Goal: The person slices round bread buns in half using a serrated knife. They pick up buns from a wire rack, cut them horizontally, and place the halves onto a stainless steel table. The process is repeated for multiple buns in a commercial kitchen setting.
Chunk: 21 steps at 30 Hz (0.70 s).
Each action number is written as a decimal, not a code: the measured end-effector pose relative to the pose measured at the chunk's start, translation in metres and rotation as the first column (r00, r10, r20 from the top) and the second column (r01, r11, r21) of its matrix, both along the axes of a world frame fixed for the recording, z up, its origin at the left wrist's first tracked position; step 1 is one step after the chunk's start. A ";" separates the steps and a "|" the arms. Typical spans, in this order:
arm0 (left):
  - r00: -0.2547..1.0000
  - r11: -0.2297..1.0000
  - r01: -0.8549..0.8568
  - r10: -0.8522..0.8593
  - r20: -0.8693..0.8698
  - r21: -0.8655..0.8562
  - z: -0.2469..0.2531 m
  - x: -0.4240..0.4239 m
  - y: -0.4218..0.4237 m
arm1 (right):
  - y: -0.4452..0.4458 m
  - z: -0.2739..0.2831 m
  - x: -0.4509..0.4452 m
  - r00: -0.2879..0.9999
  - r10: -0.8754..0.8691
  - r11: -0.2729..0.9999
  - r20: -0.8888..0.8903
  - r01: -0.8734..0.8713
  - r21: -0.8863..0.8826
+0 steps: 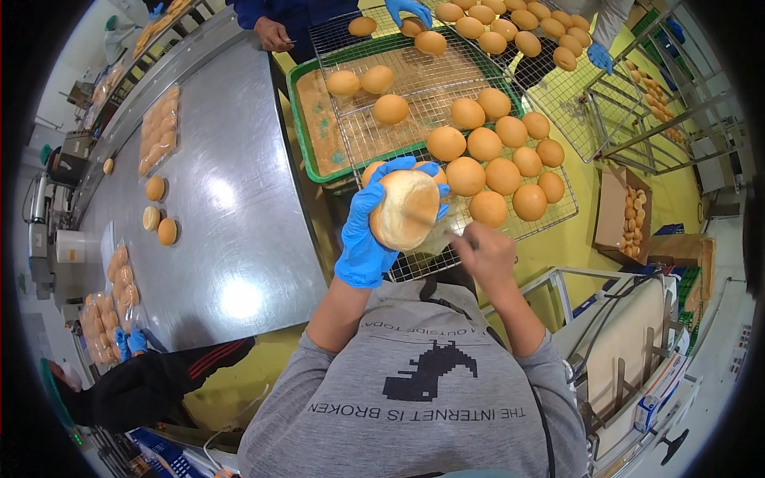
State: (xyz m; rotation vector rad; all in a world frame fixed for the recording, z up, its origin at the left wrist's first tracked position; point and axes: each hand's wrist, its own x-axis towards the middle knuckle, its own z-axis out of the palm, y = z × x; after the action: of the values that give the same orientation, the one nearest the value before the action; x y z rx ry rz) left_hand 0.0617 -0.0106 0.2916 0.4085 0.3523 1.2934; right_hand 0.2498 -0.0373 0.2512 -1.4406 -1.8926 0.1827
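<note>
My left hand (366, 233), in a blue glove, holds a round bun (405, 209) with its pale underside turned up. Bare and close to the bun's lower right, my right hand (487, 254) has its fingers curled; a thin blurred thing seems to extend from it over the bun, but what it is cannot be made out. Beneath both hands lies a wire cooling rack (541, 222) bearing many golden buns (468, 176). Part of the rack rests over a green-rimmed tray (308, 146) with a brown bottom.
A steel table (239, 149) at left holds bagged buns (160, 130) and several loose buns (155, 188). Co-workers' hands (409, 11) are at the far racks; another person (137, 382) works at lower left. A cardboard box of buns (609, 209) stands right, near a metal rack trolley (645, 113).
</note>
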 end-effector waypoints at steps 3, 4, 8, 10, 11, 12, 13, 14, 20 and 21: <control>1.000 1.000 0.020 -0.020 0.000 0.011 -0.004 -0.004 0.000 | 0.005 -0.004 0.004 0.998 -0.057 0.998 -0.007 0.057 -0.006; 0.999 0.999 0.039 -0.039 0.015 0.011 -0.006 -0.006 0.000 | -0.003 0.001 0.000 1.000 -0.004 1.000 0.008 0.003 0.013; 1.000 1.000 -0.004 0.003 -0.029 -0.022 -0.002 -0.004 0.000 | -0.002 0.002 0.002 0.999 -0.030 0.998 0.036 0.032 -0.046; 0.999 1.000 -0.005 0.005 -0.039 -0.015 -0.005 -0.008 0.001 | 0.004 -0.001 0.006 0.994 -0.085 0.995 0.069 0.088 -0.037; 0.999 1.000 -0.008 0.007 -0.045 -0.012 -0.006 -0.007 0.002 | 0.000 0.002 0.006 0.998 -0.028 0.999 0.060 0.030 -0.035; 0.999 0.999 -0.024 0.022 -0.029 -0.039 -0.006 -0.010 0.001 | -0.010 0.008 0.000 0.998 0.038 0.998 0.043 -0.036 -0.043; 1.000 0.999 -0.022 0.021 -0.022 -0.042 -0.004 -0.009 0.001 | -0.016 0.011 -0.003 0.994 0.105 0.993 0.024 -0.104 -0.050; 1.000 0.999 -0.022 0.021 -0.015 -0.044 0.000 -0.006 0.002 | -0.012 0.010 -0.002 0.997 0.069 0.998 0.040 -0.068 -0.006; 0.996 0.999 0.008 -0.003 0.091 -0.054 -0.003 -0.010 0.007 | -0.016 0.015 -0.002 0.996 0.005 0.990 0.092 0.008 -0.144; 0.999 0.999 -0.011 0.013 0.053 -0.042 -0.004 -0.009 0.007 | -0.016 0.015 0.001 0.994 0.010 0.989 0.112 0.007 -0.149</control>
State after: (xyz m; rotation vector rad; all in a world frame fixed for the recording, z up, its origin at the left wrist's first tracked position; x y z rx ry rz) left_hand 0.0526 -0.0031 0.2880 0.3370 0.3367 1.3042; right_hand 0.2507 -0.0534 0.2664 -1.5783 -2.0064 0.2536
